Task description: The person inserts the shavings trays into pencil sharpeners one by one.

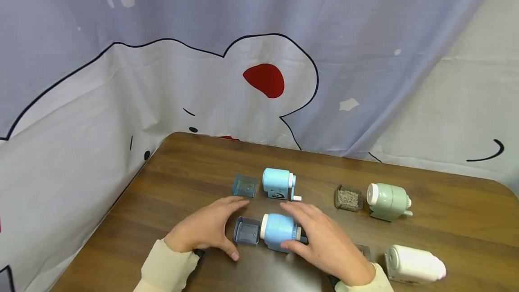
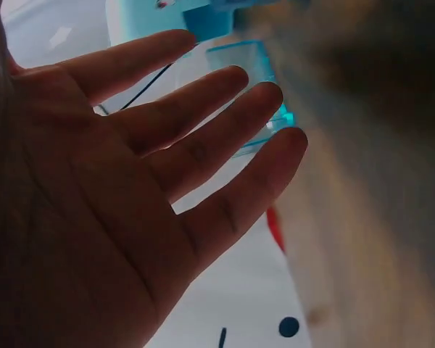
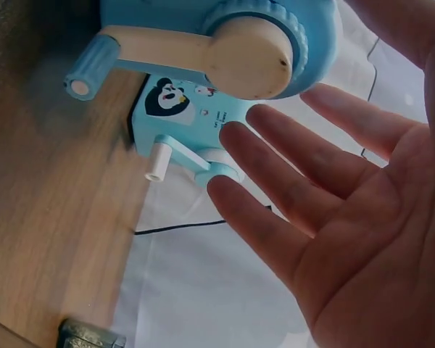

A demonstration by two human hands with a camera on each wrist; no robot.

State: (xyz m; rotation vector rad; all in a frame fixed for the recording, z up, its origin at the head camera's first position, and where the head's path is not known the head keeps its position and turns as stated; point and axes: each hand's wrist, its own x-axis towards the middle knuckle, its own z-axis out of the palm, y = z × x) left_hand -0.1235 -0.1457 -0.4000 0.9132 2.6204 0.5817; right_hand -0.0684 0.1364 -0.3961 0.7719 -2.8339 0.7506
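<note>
In the head view a blue crank pencil sharpener [image 1: 279, 231] with a white front ring stands on the table. Beside it on the left is its clear bluish shavings drawer [image 1: 247, 230], pulled out. My left hand [image 1: 208, 226] is left of that drawer, fingers and thumb spread, holding nothing. At the blue sharpener's crank end is my right hand [image 1: 318, 238], fingers extended; its thumb overlaps the sharpener's lower edge. The right wrist view shows the crank handle [image 3: 159, 49] just beyond the fingertips. Behind stands a light-blue sharpener [image 1: 276, 183] with a clear teal drawer [image 1: 245, 186] beside it.
Toward the right stands a green sharpener [image 1: 388, 201] next to a drawer full of shavings [image 1: 348, 198]. A white sharpener [image 1: 414, 264] is nearer the front right, with a grey drawer [image 1: 363, 251] partly hidden by my right wrist. A printed curtain [image 1: 202, 89] hangs behind the table.
</note>
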